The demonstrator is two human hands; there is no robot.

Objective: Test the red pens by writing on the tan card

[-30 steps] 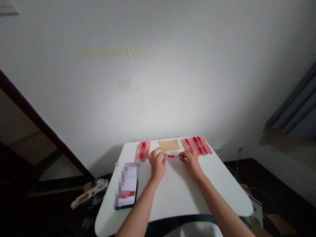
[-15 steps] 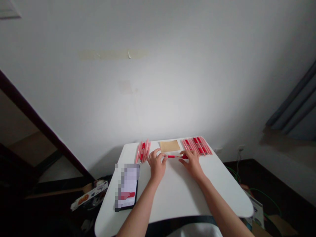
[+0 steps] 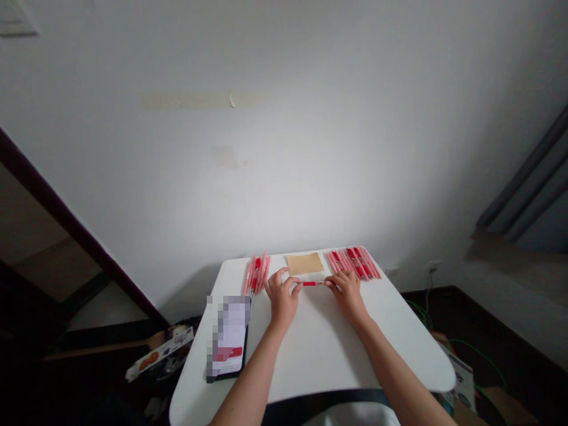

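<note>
Between my two hands, above the white table, a slim pen [image 3: 309,284] with a red section lies level. My left hand [image 3: 283,296] pinches its left end between thumb and fingertips. At the other end, the thumb and fingers of my right hand [image 3: 347,291] close on the pen's thin tip, which they partly cover. A group of pink and red pens [image 3: 257,273] lies just beyond my left hand. Past my right hand is a larger row of similar pens [image 3: 354,263].
A tan piece of paper [image 3: 305,263] lies at the table's back edge, near the wall. On the left of the white table [image 3: 319,355] rests a phone [image 3: 231,340], its screen partly blurred. Boxes and green cable [image 3: 477,358] are on the floor at right.
The pen's red section has shifted slightly right. A red part that showed at my right hand's fingers is out of sight now, and those fingers have closed further on the pen's end.
</note>
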